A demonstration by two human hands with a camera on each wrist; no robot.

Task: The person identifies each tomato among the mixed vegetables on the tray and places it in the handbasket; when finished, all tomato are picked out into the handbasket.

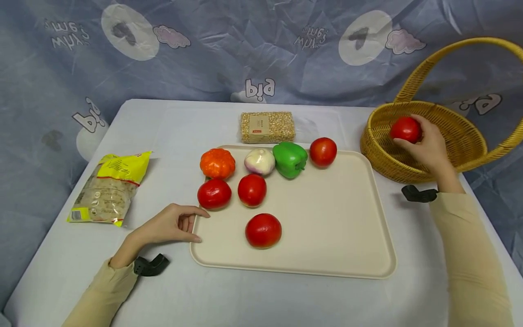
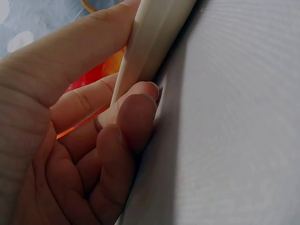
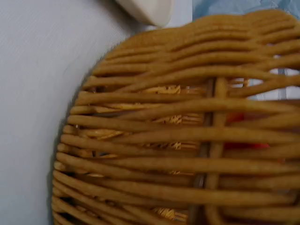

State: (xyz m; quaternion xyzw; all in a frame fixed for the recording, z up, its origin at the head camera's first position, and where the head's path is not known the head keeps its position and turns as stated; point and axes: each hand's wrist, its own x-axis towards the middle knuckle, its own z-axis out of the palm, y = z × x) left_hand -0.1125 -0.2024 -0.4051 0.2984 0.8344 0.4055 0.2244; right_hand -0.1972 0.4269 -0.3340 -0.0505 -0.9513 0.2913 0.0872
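My right hand point(image 1: 430, 144) holds a red tomato point(image 1: 405, 130) within the opening of the yellow wicker basket point(image 1: 380, 152). Through the weave in the right wrist view, only a patch of red shows behind the basket wall point(image 3: 140, 164). At the left edge of the beige tray point(image 1: 323, 227), my left hand point(image 1: 171, 223) grips the rim; the left wrist view has fingers curled about the tray edge point(image 2: 154, 37). Several more red tomatoes point(image 1: 263, 230) lie on the tray, with an orange pumpkin point(image 1: 218, 163), a white-purple onion point(image 1: 259, 162) and a green bell pepper point(image 1: 290, 160).
Behind the tray lies a clear pack of yellow corn kernels point(image 1: 282, 127). To the left is a yellow-topped plastic bag point(image 1: 110, 188) of pale food. The basket's tall handle point(image 1: 425, 68) arches over it. A blue printed cloth point(image 1: 212, 50) hangs behind the white table point(image 1: 163, 131).
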